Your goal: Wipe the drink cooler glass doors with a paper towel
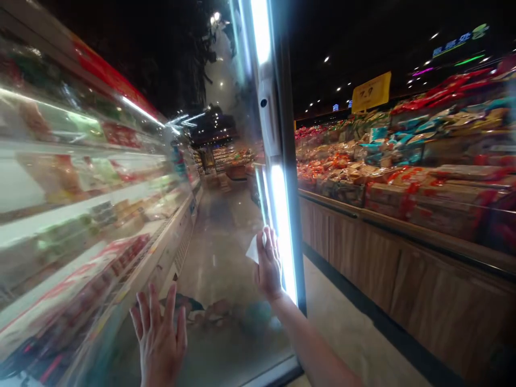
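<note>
A glass fridge door (226,226) stands open in front of me, edge-on, with a lit white strip along its frame (282,226). My left hand (159,336) lies flat on the glass at the lower left, fingers spread, holding nothing. My right hand (268,266) presses a small white cloth or tissue (253,250) against the glass beside the lit strip. The cloth shows only partly, sticking out to the left of the fingers.
Chilled shelves of packaged food (80,204) run along the left behind the glass. On the right stands a wooden-sided display counter (403,269) heaped with red and blue packets. A yellow sign (371,91) hangs above it. A pale tiled aisle floor (342,328) runs between.
</note>
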Demonstrator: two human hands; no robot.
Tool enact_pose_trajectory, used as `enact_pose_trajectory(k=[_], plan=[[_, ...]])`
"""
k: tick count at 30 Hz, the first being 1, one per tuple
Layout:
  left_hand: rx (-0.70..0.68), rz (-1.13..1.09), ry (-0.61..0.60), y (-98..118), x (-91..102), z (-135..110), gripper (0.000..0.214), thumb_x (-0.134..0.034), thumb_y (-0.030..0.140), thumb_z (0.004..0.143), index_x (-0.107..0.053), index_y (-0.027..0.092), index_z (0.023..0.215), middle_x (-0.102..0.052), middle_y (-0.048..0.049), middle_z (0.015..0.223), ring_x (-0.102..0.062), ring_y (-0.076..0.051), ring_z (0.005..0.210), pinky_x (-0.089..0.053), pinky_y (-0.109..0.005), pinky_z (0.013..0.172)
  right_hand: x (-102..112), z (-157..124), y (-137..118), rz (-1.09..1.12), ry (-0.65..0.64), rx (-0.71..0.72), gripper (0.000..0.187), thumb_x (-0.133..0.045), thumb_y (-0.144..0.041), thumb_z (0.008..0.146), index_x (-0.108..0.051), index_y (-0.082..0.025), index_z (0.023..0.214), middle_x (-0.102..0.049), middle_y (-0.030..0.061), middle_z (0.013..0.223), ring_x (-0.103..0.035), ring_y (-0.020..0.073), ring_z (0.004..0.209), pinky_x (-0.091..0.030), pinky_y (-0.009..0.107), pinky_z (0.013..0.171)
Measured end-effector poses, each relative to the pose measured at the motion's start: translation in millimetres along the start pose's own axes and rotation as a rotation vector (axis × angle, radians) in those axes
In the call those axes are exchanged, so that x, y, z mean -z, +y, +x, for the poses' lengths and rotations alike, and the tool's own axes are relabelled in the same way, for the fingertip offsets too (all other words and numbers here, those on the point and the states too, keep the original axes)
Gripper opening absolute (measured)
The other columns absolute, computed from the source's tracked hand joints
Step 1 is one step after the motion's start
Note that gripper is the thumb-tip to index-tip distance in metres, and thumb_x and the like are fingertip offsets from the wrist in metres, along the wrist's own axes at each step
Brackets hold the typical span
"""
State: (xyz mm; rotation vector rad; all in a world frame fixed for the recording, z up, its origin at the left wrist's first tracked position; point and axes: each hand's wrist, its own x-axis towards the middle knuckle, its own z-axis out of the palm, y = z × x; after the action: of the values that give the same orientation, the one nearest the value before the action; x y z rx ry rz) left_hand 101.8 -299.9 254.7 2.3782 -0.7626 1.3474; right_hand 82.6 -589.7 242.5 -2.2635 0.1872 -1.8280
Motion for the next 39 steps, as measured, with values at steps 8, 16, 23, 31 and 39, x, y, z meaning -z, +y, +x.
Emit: enact_pose_trajectory(k=[8, 16, 23, 31, 39], plan=[[-0.033, 0.056, -0.059, -8.7, -6.7, -23.4, 0.079, -0.056, 0.021, 0.095, -0.017, 0.034, 0.162, -0.011, -0.0113, 0.173, -0.009, -0.04, 0.159, -0.025, -0.072, 0.122, 17.9, -107.2, 2.7, 0.024, -0.008, 0.024, 0.092, -0.034, 0.002, 0.084, -0.002, -0.025, 0.166, 0.002, 0.001, 0.173, -0.003, 0.0304, 0.159, -0.021, 0.071, 0.123], [-0.195, 0.107, 0.009, -24.9, 0.3, 21.8, 0.077, -0.058, 0.021, 0.094, -0.023, 0.033, 0.161, -0.009, -0.0074, 0.173, -0.004, -0.036, 0.16, -0.011, -0.068, 0.128, 7.3, 55.0, -23.8, 0.087, 0.015, 0.051, 0.083, -0.037, -0.007, 0.094, -0.002, -0.029, 0.166, -0.003, 0.0054, 0.174, -0.004, 0.0332, 0.159, -0.014, 0.072, 0.123], [-0.273, 0.092, -0.002, -70.5, 17.7, 21.6, 0.069, -0.057, 0.033, 0.095, -0.032, 0.028, 0.159, -0.018, -0.0077, 0.172, -0.004, -0.034, 0.16, -0.003, -0.059, 0.13, -8.2, -13.6, -84.2, 0.116, -0.089, 0.415, 0.08, -0.035, -0.004, 0.092, -0.014, -0.025, 0.165, -0.01, 0.0084, 0.173, -0.011, 0.0254, 0.16, -0.021, 0.06, 0.127], [-0.401, 0.063, 0.024, -157.9, 52.1, 53.3, 0.064, -0.057, 0.043, 0.095, -0.035, 0.041, 0.155, -0.034, 0.0055, 0.166, -0.014, -0.021, 0.159, -0.003, -0.048, 0.132, -22.9, 109.3, -131.0, 0.123, -0.333, 0.799, 0.064, -0.04, -0.004, 0.093, -0.044, -0.02, 0.154, -0.05, 0.0098, 0.157, -0.04, 0.0245, 0.15, -0.032, 0.057, 0.125], [-0.139, 0.076, 0.132, -186.7, 62.4, 82.6, 0.067, -0.048, 0.029, 0.098, -0.023, 0.034, 0.16, -0.011, -0.0062, 0.173, 0.001, -0.033, 0.16, -0.012, -0.068, 0.127, -41.2, 107.8, -211.5, 0.123, -0.365, 0.85, 0.063, -0.042, -0.005, 0.091, -0.05, -0.025, 0.15, -0.047, 0.0051, 0.159, -0.026, 0.0211, 0.156, -0.022, 0.052, 0.131]])
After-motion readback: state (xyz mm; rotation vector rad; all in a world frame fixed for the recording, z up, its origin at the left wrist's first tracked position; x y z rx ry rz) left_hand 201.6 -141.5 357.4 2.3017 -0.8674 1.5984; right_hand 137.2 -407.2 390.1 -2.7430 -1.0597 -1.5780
